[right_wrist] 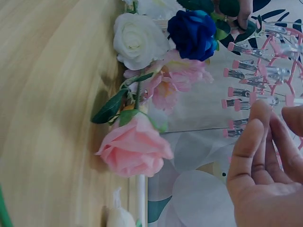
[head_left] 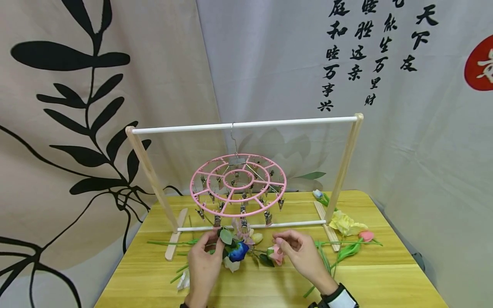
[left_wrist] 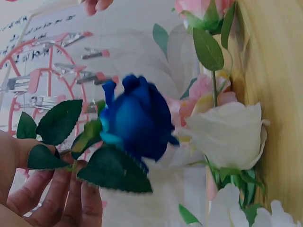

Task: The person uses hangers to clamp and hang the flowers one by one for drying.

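Note:
My left hand (head_left: 206,261) pinches the leafy stem of a blue artificial rose (left_wrist: 139,118), seen close up in the left wrist view with its bloom pointing away from the fingers. Several dark green leaves (left_wrist: 113,170) surround the grip. My right hand (head_left: 302,254) has loosely bent fingers and holds nothing; a gap shows between thumb and fingertips in the right wrist view. Near it on the table lies a pink rose (right_wrist: 135,146). Above both hands hangs a round pink clip hanger (head_left: 239,214) with several metal clips (head_left: 268,217).
A wooden stand with a white top bar (head_left: 292,122) bears the hanger. On the table (head_left: 269,291) lie a white rose (right_wrist: 139,41), pink blossoms (right_wrist: 175,80), a yellow flower (head_left: 346,223) and a pink tulip (head_left: 366,235). Printed curtains (head_left: 269,51) hang behind.

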### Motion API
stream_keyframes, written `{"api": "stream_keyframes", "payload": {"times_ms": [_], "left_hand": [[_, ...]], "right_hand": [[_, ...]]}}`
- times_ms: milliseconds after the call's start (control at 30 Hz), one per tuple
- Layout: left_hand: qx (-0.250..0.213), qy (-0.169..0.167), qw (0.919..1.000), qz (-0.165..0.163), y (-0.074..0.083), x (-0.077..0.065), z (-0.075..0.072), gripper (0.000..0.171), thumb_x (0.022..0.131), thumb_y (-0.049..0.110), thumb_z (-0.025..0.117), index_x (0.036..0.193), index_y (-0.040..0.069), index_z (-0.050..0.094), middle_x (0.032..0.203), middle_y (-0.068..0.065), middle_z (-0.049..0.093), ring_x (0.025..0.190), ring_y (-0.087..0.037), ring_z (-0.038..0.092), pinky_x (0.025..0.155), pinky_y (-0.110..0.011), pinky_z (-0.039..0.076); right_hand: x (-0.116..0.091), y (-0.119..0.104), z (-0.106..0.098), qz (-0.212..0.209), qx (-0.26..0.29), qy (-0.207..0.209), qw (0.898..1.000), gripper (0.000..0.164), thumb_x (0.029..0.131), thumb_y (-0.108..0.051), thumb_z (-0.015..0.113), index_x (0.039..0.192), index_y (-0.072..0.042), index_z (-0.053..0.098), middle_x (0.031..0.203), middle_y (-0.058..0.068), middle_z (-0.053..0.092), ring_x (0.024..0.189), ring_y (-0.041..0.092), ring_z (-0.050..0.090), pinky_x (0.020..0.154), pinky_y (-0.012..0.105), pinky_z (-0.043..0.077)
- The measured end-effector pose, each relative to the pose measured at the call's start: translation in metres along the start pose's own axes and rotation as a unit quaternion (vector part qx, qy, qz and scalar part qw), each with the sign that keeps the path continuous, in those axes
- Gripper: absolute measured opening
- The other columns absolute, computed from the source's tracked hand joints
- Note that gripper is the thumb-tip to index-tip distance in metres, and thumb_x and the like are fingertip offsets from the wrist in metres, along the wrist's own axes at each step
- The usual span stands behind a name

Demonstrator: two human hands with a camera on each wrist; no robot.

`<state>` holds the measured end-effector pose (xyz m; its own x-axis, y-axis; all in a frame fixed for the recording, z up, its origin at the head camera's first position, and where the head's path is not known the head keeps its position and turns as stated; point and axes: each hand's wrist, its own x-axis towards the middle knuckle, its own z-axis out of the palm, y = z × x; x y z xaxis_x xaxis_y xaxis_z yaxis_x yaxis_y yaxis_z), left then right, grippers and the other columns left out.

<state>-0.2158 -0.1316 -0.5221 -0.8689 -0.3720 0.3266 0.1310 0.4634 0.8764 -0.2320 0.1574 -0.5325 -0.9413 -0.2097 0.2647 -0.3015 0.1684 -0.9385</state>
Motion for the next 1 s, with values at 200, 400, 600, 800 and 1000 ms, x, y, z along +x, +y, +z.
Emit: {"api": "stream_keyframes", "payload": {"times_ms": [200, 400, 600, 800, 1000], "left_hand": [[0.004, 0.032, 0.9993, 0.016, -0.003, 0.006, -0.004, 0.021, 0.105, 0.001, 0.082, 0.121, 0.013, 0.089, 0.108, -0.007, 0.088, 0.097, -0.022, 0.084, 0.084, -0.026, 0.068], [0.011, 0.049, 0.9981, 0.036, -0.011, 0.017, -0.005, 0.022, 0.106, 0.001, 0.082, 0.123, 0.013, 0.088, 0.108, -0.007, 0.088, 0.099, -0.026, 0.084, 0.083, -0.026, 0.069], [0.016, 0.060, 0.9971, 0.043, -0.021, 0.031, -0.003, 0.020, 0.107, 0.002, 0.083, 0.124, 0.011, 0.088, 0.109, -0.010, 0.089, 0.099, -0.028, 0.086, 0.083, -0.026, 0.069], [0.036, 0.048, 0.9977, 0.032, -0.034, 0.040, -0.001, 0.022, 0.109, 0.005, 0.080, 0.128, 0.012, 0.086, 0.114, -0.010, 0.089, 0.102, -0.030, 0.086, 0.087, -0.046, 0.072], [0.048, 0.054, 0.9965, 0.042, -0.045, 0.046, 0.000, 0.021, 0.106, 0.002, 0.081, 0.125, 0.009, 0.086, 0.110, -0.013, 0.089, 0.097, -0.031, 0.086, 0.084, -0.043, 0.070]], "right_hand": [[-0.003, 0.006, -0.002, 0.002, -0.007, 0.001, 1.000, 0.021, 0.116, -0.019, 0.075, 0.129, -0.005, 0.084, 0.128, 0.022, 0.086, 0.103, 0.017, 0.085, 0.084, 0.026, 0.069], [-0.005, 0.009, -0.003, 0.021, -0.008, 0.001, 1.000, 0.022, 0.116, -0.021, 0.076, 0.129, -0.005, 0.084, 0.128, 0.018, 0.087, 0.103, 0.018, 0.085, 0.084, 0.026, 0.069], [-0.007, 0.015, -0.002, 0.035, -0.009, 0.003, 0.999, 0.020, 0.115, -0.021, 0.078, 0.127, -0.007, 0.085, 0.125, 0.017, 0.088, 0.101, 0.022, 0.086, 0.085, 0.031, 0.071], [-0.012, 0.019, -0.001, 0.040, -0.021, 0.003, 0.999, 0.018, 0.114, -0.018, 0.077, 0.126, -0.006, 0.085, 0.121, 0.016, 0.088, 0.096, 0.021, 0.085, 0.084, 0.033, 0.072], [-0.015, 0.022, -0.001, 0.044, -0.008, -0.010, 0.999, 0.023, 0.114, -0.021, 0.078, 0.128, -0.004, 0.084, 0.118, 0.021, 0.086, 0.095, 0.023, 0.085, 0.086, 0.035, 0.072]]}}
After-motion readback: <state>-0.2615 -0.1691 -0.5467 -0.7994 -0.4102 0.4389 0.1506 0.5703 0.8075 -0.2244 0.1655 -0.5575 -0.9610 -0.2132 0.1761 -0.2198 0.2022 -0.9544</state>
